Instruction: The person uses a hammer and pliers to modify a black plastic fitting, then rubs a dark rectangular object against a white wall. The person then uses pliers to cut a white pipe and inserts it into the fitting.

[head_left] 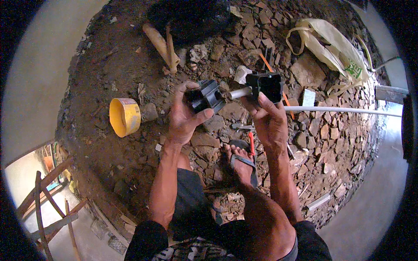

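Two black plastic electrical boxes are held up in front of me above the rubble. My left hand (185, 113) is closed round one black box (205, 96), thumb along its near side. My right hand (268, 117) grips the other black box (264, 87) from below, its open hollow facing up and to the right. From that box a short pale pipe stub (240, 92) points left toward the first box; its far end stops close to it, and I cannot tell whether they touch. A long white pipe (339, 109) runs right from behind my right hand; whether it joins the box is hidden.
Broken tile and stone (324, 130) cover the ground, with dark soil leftward. A yellow ring-shaped container (125, 117) lies left, and a cream bag (333, 50) far right. Near my sandalled foot (240, 158) is an orange-handled tool (251, 143). Wooden poles (54, 217) stand lower left.
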Available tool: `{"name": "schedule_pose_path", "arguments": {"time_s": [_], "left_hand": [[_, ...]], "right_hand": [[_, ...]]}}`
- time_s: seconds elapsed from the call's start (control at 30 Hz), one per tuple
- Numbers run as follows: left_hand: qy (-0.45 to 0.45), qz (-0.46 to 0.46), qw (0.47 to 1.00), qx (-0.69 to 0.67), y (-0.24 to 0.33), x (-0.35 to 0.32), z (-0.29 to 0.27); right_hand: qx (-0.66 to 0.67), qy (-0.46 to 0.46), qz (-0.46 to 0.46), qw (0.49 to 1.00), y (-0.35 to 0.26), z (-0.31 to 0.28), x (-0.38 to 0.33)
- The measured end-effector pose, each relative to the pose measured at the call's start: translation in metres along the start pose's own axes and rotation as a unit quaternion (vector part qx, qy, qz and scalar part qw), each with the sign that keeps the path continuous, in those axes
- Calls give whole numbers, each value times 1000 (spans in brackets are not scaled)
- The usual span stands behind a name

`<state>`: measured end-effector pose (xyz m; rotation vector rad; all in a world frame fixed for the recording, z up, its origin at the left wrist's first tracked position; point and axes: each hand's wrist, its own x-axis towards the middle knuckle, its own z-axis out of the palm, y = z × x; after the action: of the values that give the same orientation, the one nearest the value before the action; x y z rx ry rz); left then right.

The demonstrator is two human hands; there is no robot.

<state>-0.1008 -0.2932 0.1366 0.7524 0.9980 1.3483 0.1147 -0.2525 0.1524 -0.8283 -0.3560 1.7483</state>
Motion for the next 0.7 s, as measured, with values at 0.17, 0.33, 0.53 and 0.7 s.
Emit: {"name": "schedule_pose_path", "arguments": {"time_s": [0.17,0.33,0.53,0.7], "left_hand": [[51,25,985,160,12,-1,21],[40,104,930,351,22,-4,24],[67,174,924,334,4,0,16],[99,195,944,249,-7,1,19]], "right_hand": [[-34,57,-12,998,5,6,-3],[-70,45,4,997,14,-4,-4],[-85,42,18,995,17,2,-8],[-56,8,32,998,22,3,-7]]}}
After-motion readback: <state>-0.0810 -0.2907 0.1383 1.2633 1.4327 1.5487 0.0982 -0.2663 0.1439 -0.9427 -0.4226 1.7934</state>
